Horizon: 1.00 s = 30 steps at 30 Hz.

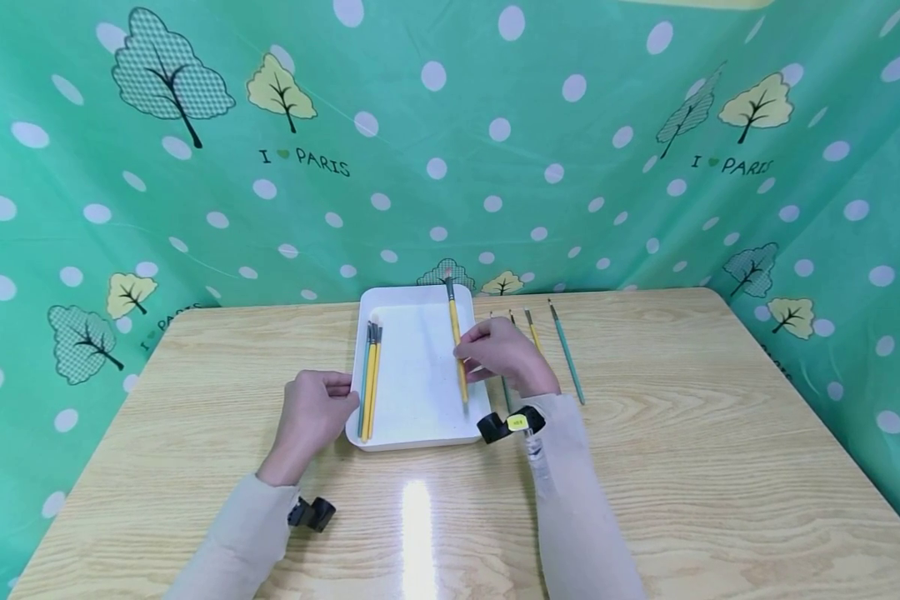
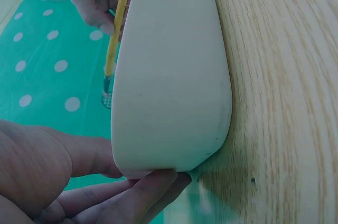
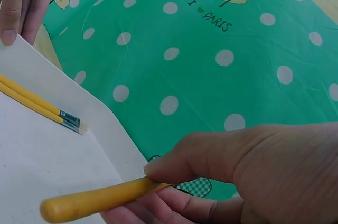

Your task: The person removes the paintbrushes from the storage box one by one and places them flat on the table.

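My left hand (image 1: 317, 412) pinches the left wall of a white tray (image 1: 412, 367), thumb on the rim and fingers against the outer side. In the left wrist view the tray's pale outer wall (image 2: 169, 76) fills the middle. Over the tray's right part, my right hand (image 1: 504, 354) holds a yellow-handled paintbrush (image 1: 457, 325) between thumb and fingers, its bristles pointing away from me. The right wrist view shows that brush's rounded handle end (image 3: 79, 203) close up. Along the tray's left side lie several brushes side by side, among them a teal one (image 1: 364, 383) and yellow ones (image 1: 375, 383).
Right of the tray more brushes lie on the wooden table (image 1: 682, 417), including a teal one (image 1: 567, 350) and a yellow one (image 1: 533, 329), some partly hidden by my right hand. A green dotted cloth (image 1: 450, 208) hangs behind the table's back edge.
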Tool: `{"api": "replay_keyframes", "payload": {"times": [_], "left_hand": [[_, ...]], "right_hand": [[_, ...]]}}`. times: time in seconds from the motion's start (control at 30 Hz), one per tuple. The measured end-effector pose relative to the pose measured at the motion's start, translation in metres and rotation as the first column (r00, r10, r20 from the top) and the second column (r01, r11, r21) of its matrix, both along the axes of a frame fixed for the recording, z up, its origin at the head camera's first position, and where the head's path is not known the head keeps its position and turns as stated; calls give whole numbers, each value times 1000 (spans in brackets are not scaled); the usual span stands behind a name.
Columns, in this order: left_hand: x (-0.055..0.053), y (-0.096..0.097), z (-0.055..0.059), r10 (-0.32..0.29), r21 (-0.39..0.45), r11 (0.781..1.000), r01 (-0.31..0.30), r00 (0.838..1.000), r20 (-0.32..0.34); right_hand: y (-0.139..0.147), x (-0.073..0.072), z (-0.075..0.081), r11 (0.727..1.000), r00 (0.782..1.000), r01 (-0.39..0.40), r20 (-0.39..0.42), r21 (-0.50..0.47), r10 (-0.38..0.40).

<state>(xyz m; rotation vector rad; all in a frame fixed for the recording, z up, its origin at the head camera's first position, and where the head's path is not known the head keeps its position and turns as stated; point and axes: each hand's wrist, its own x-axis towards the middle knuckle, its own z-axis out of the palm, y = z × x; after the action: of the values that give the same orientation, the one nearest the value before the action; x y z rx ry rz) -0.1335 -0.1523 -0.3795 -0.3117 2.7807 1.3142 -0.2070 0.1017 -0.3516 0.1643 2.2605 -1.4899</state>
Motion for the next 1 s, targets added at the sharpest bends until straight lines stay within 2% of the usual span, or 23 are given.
{"api": "replay_keyframes", "payload": {"times": [0.6,1.0], "left_hand": [[0,0,0,0,9,1000,0,1000,5],[-1,-1,-2,-2,14,1000,2,1000,7]], "right_hand": [[26,-4,1,998,998,57,10,6,-58],[48,-5,-1,996,997,71,-17,-55,-72]]}}
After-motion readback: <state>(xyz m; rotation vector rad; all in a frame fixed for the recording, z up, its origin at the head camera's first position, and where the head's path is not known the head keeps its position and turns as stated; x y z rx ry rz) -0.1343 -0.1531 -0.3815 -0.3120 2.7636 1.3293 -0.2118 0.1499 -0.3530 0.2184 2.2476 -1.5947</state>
